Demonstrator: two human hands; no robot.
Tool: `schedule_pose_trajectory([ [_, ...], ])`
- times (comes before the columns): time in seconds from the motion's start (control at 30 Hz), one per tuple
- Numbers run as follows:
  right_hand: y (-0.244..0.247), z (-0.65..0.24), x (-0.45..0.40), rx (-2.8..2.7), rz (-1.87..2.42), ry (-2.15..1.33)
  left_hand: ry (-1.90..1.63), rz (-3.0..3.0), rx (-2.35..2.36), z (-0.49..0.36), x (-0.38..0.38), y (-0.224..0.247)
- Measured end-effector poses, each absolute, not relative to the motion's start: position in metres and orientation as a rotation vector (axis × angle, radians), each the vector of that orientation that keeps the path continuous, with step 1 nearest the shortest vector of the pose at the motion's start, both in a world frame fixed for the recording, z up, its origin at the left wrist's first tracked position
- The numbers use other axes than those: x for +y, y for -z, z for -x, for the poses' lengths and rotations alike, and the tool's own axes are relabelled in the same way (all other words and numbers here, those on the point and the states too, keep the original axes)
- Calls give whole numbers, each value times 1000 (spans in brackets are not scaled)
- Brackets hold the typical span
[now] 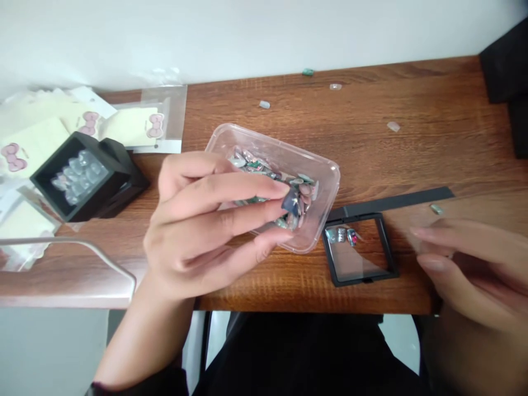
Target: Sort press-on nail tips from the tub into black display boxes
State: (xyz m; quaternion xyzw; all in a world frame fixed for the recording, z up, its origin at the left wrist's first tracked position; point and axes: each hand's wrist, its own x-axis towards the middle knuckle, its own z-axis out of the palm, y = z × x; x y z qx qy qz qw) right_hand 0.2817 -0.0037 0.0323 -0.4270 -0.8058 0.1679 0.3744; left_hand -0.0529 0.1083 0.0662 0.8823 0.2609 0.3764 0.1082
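dark blue and glossy, the small piece with a pale star mark [291, 202] is sitting in the fingers of the left hand [185, 225], pinched narrowly between fingertips above the clear plastic tub [335, 176]. the tub is resting near the middle of the brown wood-grain counter [363, 126] and is holding a heap of small green, pink and silvery pieces [306, 191]. the right hand [474, 261] is showing blurred by the counter's near right corner; its thumb and a finger are lying close together, but whether they are gripping anything cannot be told. a green glossy piece [436, 209] is lying just beyond them. by the counter's near edge, a black-framed clear case [390, 247] is lying with three decorated pieces [341, 235] toward its far left corner.

for a sure hold, light pressure on the side edges is probably serving best, leaving the star face uncovered and unsmudged. since the piece is looking small and slick, too hard a squeeze is risking a flick out of the fingertips; being low over the tub is likely helping catch a slip.
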Motion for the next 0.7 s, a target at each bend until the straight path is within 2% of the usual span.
schedule_pose_trajectory([
  [0.37, -101, -211, 16, -2186, 1307, -229, -1087, -2344, 620, 46, 100, -67],
  [0.5, -107, -194, 41, -2239, 1158, -217, -1061, -2217, 510, 47, 96, -70],
  [0.7, -98, -194, 60, -2283, 912, -377, -987, -2104, 394, 44, 95, -68],
])
